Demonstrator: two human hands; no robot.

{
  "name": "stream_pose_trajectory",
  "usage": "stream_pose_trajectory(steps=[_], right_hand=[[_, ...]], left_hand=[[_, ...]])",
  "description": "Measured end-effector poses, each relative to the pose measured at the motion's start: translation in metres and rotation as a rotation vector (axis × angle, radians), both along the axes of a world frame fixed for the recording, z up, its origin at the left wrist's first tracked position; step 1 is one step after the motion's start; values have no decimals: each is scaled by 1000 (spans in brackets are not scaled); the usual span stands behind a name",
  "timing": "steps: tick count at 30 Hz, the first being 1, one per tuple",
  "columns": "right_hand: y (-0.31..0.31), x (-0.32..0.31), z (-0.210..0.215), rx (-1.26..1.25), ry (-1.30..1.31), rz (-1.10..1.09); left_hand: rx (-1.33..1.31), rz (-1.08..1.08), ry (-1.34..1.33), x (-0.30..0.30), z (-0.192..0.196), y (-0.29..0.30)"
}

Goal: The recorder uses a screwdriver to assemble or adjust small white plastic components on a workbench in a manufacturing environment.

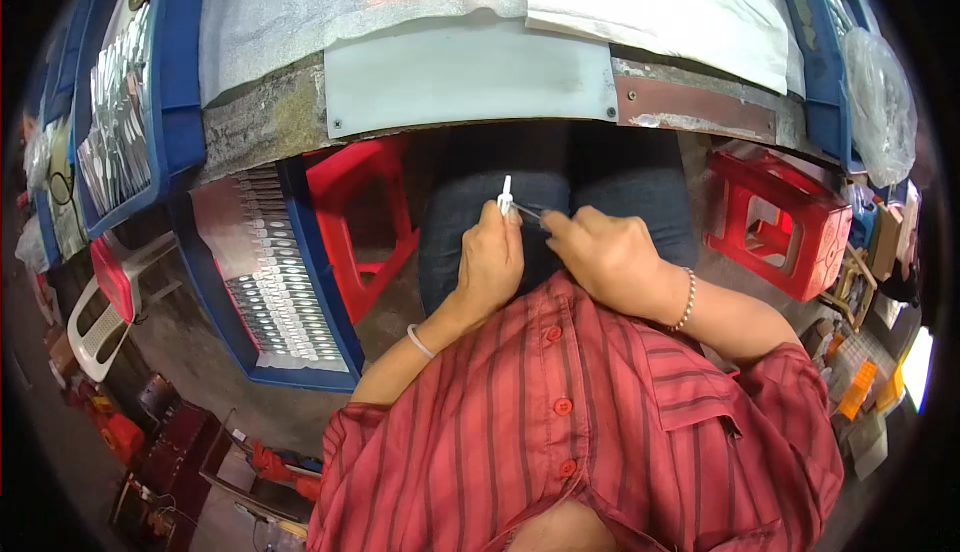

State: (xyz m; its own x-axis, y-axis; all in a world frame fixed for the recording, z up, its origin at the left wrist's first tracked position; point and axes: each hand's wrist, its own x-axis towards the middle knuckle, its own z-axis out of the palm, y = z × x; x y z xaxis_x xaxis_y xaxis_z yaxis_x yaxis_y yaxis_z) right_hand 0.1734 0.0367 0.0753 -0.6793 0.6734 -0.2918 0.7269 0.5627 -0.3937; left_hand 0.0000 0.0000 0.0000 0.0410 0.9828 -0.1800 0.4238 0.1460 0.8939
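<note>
In front of my lap, my left hand (490, 257) pinches a small white tapered piece (506, 195) between thumb and forefinger, its narrow tip upward. My right hand (610, 257) is closed on a thin dark metal tool (528, 212). The tool reaches left to the base of the white piece, beside my left thumb. Whether its end touches the piece or sits inside it, I cannot tell. The fingers hide most of the tool and the lower part of the piece.
Ahead stands a worktable edge with a pale plate (470, 72) and a white cloth (660, 12). Left are a blue crate (180, 92) of slim white pieces and a lower blue crate (300, 377) with rows of parts. Red stools (340, 192) flank my legs.
</note>
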Motion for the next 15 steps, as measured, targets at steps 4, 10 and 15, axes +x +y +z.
stream_pose_trajectory(steps=[4, 10, 15], right_hand=[[25, 4, 2, -727, 544, -775], [31, -11, 29, -4, -25, 54], [36, -6, -5, -440, 498, -414]], left_hand=[[9, -15, 49, -1, -2, 4], [-11, -18, -72, -1, -3, 7], [6, 16, -17, -4, -7, 6]])
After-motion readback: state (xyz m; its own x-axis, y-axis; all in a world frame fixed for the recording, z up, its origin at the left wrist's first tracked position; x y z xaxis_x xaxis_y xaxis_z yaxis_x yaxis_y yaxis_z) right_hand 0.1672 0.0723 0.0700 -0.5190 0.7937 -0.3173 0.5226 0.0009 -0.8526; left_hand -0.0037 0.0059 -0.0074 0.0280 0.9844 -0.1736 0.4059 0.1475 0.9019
